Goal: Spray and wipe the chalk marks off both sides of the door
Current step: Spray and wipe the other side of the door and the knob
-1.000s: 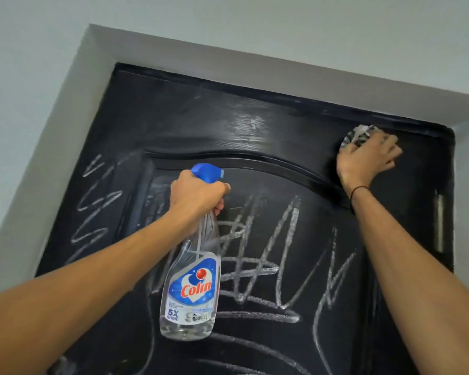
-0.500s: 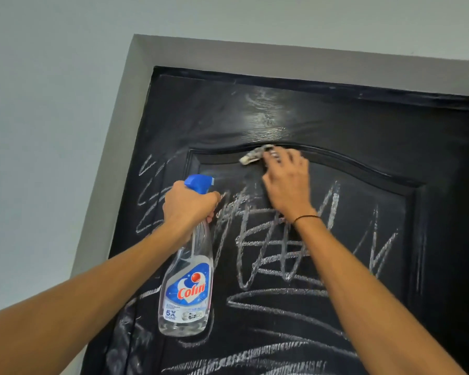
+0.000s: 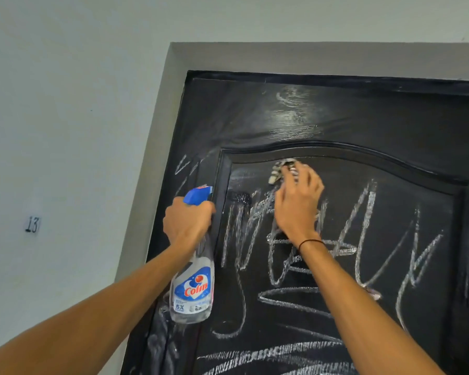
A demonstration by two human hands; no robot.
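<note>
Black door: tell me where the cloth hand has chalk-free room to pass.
Free: the glossy top band of the black door, between the grey frame and the arched moulding. Crowded: the panel below the right hand and its striped cloth, covered in white chalk scribbles.

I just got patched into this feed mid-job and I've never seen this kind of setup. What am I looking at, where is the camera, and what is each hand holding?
There is no machine here: a person works with bare hands, and the single camera sits on their head, looking up along both arms at a black door in a grey frame.

The left hand has its grip closed round the neck of a clear spray bottle with a blue trigger head and a Colin label. The right hand presses a small striped cloth against the door's upper panel, just under the curved moulding.

White chalk scribbles cover the panel below and beside that hand. The strip above the moulding looks shiny and mostly clear. A small number 13 is on the wall to the left.
</note>
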